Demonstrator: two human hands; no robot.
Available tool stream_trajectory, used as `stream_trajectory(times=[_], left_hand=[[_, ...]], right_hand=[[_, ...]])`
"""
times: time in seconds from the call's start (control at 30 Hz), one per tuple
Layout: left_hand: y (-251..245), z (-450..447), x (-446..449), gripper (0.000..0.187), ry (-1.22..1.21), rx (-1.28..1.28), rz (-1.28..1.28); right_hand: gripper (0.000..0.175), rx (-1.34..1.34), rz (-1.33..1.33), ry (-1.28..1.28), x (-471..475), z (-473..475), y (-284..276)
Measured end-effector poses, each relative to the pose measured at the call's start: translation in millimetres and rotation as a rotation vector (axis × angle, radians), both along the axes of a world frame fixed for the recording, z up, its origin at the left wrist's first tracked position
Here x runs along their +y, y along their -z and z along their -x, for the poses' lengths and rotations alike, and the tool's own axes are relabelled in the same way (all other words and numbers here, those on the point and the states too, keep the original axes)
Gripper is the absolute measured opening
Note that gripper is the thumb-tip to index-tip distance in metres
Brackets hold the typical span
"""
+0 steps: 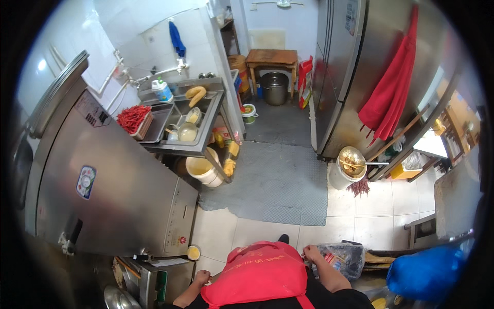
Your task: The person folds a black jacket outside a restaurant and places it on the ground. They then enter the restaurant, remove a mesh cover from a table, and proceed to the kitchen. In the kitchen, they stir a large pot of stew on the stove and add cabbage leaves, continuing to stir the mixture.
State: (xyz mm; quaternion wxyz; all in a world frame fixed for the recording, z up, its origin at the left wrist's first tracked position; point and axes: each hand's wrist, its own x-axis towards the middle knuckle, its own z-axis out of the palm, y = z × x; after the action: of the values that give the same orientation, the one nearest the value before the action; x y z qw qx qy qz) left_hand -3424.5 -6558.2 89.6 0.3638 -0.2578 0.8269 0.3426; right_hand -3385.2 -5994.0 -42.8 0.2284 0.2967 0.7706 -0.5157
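Note:
My left hand hangs at the left side of the red apron, its fingers curled; whether it holds anything is not clear. On the apron's other side is my right hand, also curled, beside a plastic-wrapped dark crate. What its fingers hold, if anything, cannot be made out. Ahead on the left, a steel sink has bowls in it. A basket of red chillies stands by the basin, and a pump bottle and a tan glove-like item lie near the sink's back edge.
A tall steel cabinet stands at left, a steel refrigerator at right. A grey mat covers the floor ahead. A white bucket bears a strainer. A wooden table stands over a lidded pot.

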Motion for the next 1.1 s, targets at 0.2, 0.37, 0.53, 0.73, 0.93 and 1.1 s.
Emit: stream_trajectory(times=[0.2,0.37,0.53,0.73,0.93,1.1], left_hand=[[42.2,79.5,110.6,0.034,0.111,0.138,-0.201],[133.2,154.3,131.4,0.034,0.472,0.32,-0.193],[106.0,269.7,169.5,0.032,0.616,0.172,-0.27],[95.1,411.5,217.2,0.031,0.921,0.091,-0.284],[42.8,508.6,287.5,0.028,0.922,0.113,-0.381],[41.9,542.4,314.8,0.026,0.749,0.093,-0.411]], right_hand=[[0.027,0.255,-0.056,-0.191,100.0,71.9,59.7],[0.028,0.448,-0.065,-0.234,90.1,124.5,67.5],[0.023,0.257,-0.353,-0.401,73.1,125.0,51.4],[0.024,0.075,-0.573,-0.738,82.4,100.0,40.6],[0.035,-0.117,-0.226,0.221,49.6,133.1,53.6],[0.033,-0.113,-0.346,0.136,55.1,163.6,86.8]])
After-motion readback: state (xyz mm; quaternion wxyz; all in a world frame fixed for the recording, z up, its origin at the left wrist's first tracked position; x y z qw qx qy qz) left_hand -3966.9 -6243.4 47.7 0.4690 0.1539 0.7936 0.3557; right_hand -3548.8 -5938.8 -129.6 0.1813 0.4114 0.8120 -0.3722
